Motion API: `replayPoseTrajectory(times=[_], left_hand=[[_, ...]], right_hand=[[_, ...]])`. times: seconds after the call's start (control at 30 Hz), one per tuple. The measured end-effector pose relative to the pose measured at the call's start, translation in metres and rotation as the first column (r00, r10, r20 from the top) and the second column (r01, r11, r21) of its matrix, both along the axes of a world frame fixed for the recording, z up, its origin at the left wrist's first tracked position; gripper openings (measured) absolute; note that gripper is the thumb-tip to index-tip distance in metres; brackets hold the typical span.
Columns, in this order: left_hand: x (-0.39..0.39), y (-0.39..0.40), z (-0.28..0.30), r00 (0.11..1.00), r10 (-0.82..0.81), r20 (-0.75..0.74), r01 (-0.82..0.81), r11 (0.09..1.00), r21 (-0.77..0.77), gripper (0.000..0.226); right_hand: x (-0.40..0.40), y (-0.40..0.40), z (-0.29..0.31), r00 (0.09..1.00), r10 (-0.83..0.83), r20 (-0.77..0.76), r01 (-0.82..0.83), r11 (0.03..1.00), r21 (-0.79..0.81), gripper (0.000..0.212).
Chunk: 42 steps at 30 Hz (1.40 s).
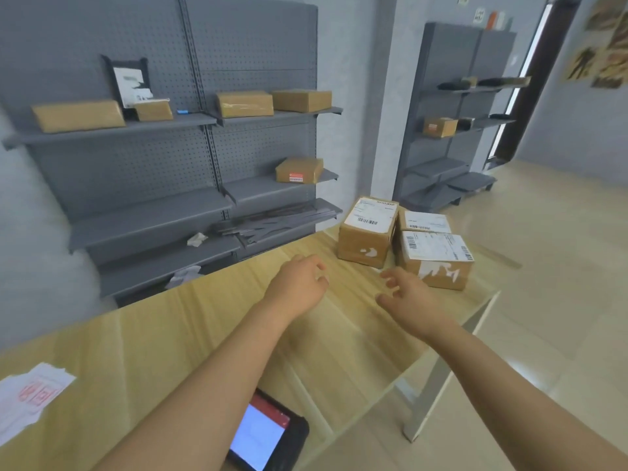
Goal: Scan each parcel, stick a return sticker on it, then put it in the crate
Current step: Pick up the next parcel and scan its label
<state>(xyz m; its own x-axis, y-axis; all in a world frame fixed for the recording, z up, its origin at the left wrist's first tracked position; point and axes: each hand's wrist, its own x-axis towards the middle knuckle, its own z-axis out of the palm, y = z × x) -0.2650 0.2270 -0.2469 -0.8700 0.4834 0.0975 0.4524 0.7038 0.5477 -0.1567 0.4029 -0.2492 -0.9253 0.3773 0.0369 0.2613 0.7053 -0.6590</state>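
Note:
Three brown cardboard parcels with white shipping labels stand at the far right end of the wooden table [142, 338]: a tall one [367, 232] on the left, a low one [438, 260] at the front right, and another [424, 222] behind it. My left hand [299, 283] hovers empty, fingers loosely curled, just short of the tall parcel. My right hand [411, 297] reaches with fingers spread, close to the front right parcel. A handheld scanner [268, 436] with a lit screen lies at the table's near edge. A sheet of red-printed stickers [30, 399] lies at the left. No crate is in view.
Grey pegboard shelving [163, 158] behind the table carries several brown boxes. A second grey shelf unit [465, 113] stands at the back right. The table's right edge and white leg [428, 389] border a pale tiled floor.

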Motion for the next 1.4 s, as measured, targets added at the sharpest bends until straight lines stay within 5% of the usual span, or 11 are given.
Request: replayPoseTrajectory(times=[0.43,0.57,0.63,0.7,0.83,1.1,1.4], left_hand=[[-0.137,0.12,-0.004,0.998,-0.024,0.05,0.025,1.0,-0.016,0.039],[-0.149,0.138,-0.016,0.962,0.022,0.272,-0.047,0.995,0.083,0.047],[-0.15,0.139,-0.019,0.949,0.05,0.311,-0.094,0.988,0.126,0.043],[-0.147,0.134,-0.018,0.944,0.086,0.319,-0.131,0.984,0.123,0.042],[-0.134,0.107,-0.009,0.94,0.152,0.305,-0.192,0.976,0.107,0.043],[-0.062,0.021,0.01,0.91,0.337,0.24,-0.376,0.916,0.139,0.034],[0.063,-0.067,0.01,0.816,0.501,0.288,-0.577,0.736,0.354,0.037]], right_hand=[[-0.134,0.082,0.009,0.987,-0.158,0.04,0.158,0.987,-0.013,0.054],[-0.154,0.088,0.006,0.993,-0.116,0.028,0.118,0.991,-0.06,0.033],[-0.159,0.088,0.004,0.994,-0.111,0.023,0.112,0.993,-0.043,0.009],[-0.158,0.084,0.004,0.995,-0.104,-0.005,0.103,0.993,-0.049,0.008],[-0.151,0.065,0.008,0.995,-0.066,-0.071,0.059,0.994,-0.096,0.035],[-0.109,-0.003,0.015,0.98,0.113,-0.164,-0.141,0.975,-0.174,0.042],[-0.029,-0.081,0.005,0.931,0.266,-0.251,-0.338,0.889,-0.31,0.045]])
